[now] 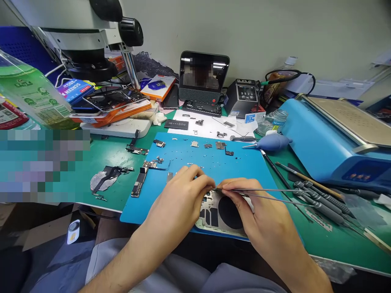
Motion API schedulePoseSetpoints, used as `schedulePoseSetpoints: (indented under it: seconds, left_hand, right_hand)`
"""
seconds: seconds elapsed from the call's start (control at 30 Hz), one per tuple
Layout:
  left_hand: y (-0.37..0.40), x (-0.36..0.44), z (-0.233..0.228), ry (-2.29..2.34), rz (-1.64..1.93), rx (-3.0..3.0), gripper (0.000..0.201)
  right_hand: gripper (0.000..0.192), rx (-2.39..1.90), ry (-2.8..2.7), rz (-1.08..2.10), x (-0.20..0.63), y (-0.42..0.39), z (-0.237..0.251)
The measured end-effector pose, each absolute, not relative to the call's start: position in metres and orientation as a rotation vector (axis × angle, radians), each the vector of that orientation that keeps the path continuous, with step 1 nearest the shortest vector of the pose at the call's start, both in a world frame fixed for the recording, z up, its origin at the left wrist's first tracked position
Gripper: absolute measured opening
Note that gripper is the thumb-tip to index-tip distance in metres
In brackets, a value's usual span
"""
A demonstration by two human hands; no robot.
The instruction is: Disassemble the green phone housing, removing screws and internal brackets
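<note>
An opened phone housing (218, 213) lies at the lower centre of the frame, on the near edge of a blue work mat (214, 162). The right hand (259, 219) has its fingers closed on thin metal tweezers (259, 193), whose tips meet the housing's upper edge. The left hand (180, 199) rests just beside them, fingers pinched shut at the same spot; what they grip is hidden. Small phone parts dot the mat. On the green table (113, 152), a blue air blower (271, 142) sits right of centre, a microscope (88, 36) upper left.
</note>
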State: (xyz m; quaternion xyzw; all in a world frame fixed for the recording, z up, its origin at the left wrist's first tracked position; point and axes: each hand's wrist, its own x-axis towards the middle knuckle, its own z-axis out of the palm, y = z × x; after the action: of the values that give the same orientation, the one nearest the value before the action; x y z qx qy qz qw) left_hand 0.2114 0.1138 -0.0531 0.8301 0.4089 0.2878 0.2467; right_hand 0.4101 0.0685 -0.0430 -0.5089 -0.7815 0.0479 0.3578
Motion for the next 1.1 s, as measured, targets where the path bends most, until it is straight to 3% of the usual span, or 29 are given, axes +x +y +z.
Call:
schedulePoseSetpoints:
  seconds: [0.63, 0.9, 1.1]
  left_hand:
    - [0.113, 0.213, -0.048, 1.132, 0.769, 2.331, 0.018]
    - [0.109, 0.206, -0.047, 1.122, 0.832, 2.453, 0.015]
    - [0.096, 0.201, -0.037, 1.065, 0.662, 2.846, 0.017]
  right_hand:
    - [0.010, -1.318, -2.076, -0.003, 0.409, 0.075, -0.039]
    - [0.007, -1.420, -1.862, 0.221, 0.410, 0.071, -0.039]
    - [0.007, -1.467, -1.705, 0.356, 0.414, 0.070, -0.037]
